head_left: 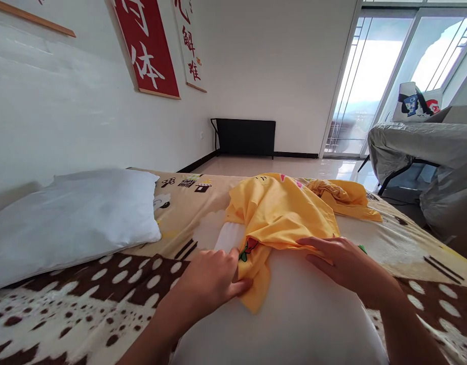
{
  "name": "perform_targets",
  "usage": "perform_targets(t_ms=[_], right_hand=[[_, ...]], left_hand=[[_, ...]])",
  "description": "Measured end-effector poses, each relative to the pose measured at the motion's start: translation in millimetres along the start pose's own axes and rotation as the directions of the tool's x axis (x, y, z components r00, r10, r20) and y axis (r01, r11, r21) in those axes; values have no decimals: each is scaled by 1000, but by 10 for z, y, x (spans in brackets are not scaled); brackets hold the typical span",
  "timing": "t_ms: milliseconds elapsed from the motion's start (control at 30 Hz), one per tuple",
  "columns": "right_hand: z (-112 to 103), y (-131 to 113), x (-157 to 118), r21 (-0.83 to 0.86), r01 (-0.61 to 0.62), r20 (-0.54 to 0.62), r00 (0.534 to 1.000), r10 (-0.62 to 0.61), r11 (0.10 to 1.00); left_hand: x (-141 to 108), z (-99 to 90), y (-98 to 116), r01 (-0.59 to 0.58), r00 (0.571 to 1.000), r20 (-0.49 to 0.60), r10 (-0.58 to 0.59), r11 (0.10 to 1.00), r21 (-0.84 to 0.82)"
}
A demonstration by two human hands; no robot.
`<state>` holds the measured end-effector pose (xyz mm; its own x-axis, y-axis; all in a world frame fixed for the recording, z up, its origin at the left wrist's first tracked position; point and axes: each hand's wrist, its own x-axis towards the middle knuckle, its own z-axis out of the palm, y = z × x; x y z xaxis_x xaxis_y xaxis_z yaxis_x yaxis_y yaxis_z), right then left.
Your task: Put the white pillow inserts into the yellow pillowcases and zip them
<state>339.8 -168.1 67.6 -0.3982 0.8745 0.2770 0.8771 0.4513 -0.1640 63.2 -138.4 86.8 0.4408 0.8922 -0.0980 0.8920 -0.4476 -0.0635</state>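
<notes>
Pillowcase of yellow cloth [286, 213] lies over the far part of a white pillow [286, 304], near the middle of the patterned blanket [203, 218]. The pillow's near part is uncovered, and a strip of white shows at the cloth's left edge (how much sits inside cannot be told). The left hand [216, 274] is curled, thumb and fingers pinching a fold that hangs down toward the near side. The right hand [342, 261] reaches in from the near right, fingers stretched leftward and set narrowly apart at the cloth's near edge; whether they close on it, I cannot tell. Just beyond, to the right, lies a crumpled yellow bundle [345, 195]. Blanket shows between the left hand and another white pillow [96, 213] at left, and from the right hand outward to the right edge. Pale floor [248, 165] begins past the far edge.
</notes>
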Motion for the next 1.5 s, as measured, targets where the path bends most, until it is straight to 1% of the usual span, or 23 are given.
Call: perform_targets(t_ms=[200,267,300,367,433,500,533,567,633,733,800,833,900,967,1033,1100,1167,1200,1267,1333,1400,1467,1500], right_hand=[[-17,13,-1,5,16,-8,1000,-16,1000],[-38,83,-19,20,2,-11,1000,-2,1000],[-51,130,-32,32,-16,-23,1000,17,999],[-80,232,-57,65,-73,-79,994,78,995],[-101,322,-71,100,-126,-147,979,140,987],[-111,385,-71,110,-139,-175,972,157,984],[-114,408,-68,99,-134,-177,973,150,986],[-117,426,-66,75,-133,-180,973,145,988],[-132,456,-68,1,-158,-233,960,154,987],[-189,479,-95,-67,-190,-416,897,146,979],[-236,467,-121,-28,-149,-509,853,114,988],[-254,453,-133,10,-128,-534,838,113,992],[-273,425,-152,101,-110,-550,822,148,989],[-273,415,-164,189,-95,-520,835,182,977],[-268,437,-175,266,-56,-464,868,179,962],[-272,481,-199,318,-5,-399,906,139,948],[-288,522,-240,331,40,-300,952,65,943],[-300,534,-264,327,61,-233,972,18,943],[-326,534,-304,315,89,-76,995,-68,945],[-355,519,-307,337,86,109,986,-129,937],[-378,519,-265,433,53,299,933,-199,900],[-363,557,-204,560,7,373,890,-260,828],[-328,588,-180,602,-10,335,911,-242,799]], left_hand=[[-75,2,65,-157,986,-52,159,986,56],[-66,-1,28,-207,968,-144,205,978,3],[-52,-6,-8,-228,949,-233,211,972,-49],[-2,-18,-113,-262,864,-479,153,950,-170],[76,-22,-247,-272,704,-710,27,934,-234],[168,-13,-372,-239,528,-846,-78,942,-236],[212,-5,-418,-222,459,-882,-105,948,-228],[247,3,-448,-219,411,-905,-114,951,-219],[281,11,-452,-267,353,-930,-103,941,-206],[232,7,-357,-457,313,-944,-100,856,-242],[166,11,-288,-617,333,-932,-143,714,-331],[135,20,-268,-683,365,-916,-168,620,-386],[87,49,-270,-750,462,-868,-182,443,-492],[55,79,-326,-733,570,-807,-156,348,-585],[15,88,-408,-667,655,-746,-120,371,-645],[-56,63,-475,-597,694,-716,-76,496,-631],[-169,14,-492,-528,742,-670,38,648,-549],[-237,-13,-476,-504,780,-612,129,708,-494],[-382,-61,-407,-473,858,-409,311,789,-393],[-497,-97,-330,-485,874,-206,440,815,-317],[-530,-128,-307,-518,849,-84,522,790,-328],[-437,-151,-378,-524,821,-70,566,701,-484],[-336,-151,-446,-489,839,-109,534,648,-584]])
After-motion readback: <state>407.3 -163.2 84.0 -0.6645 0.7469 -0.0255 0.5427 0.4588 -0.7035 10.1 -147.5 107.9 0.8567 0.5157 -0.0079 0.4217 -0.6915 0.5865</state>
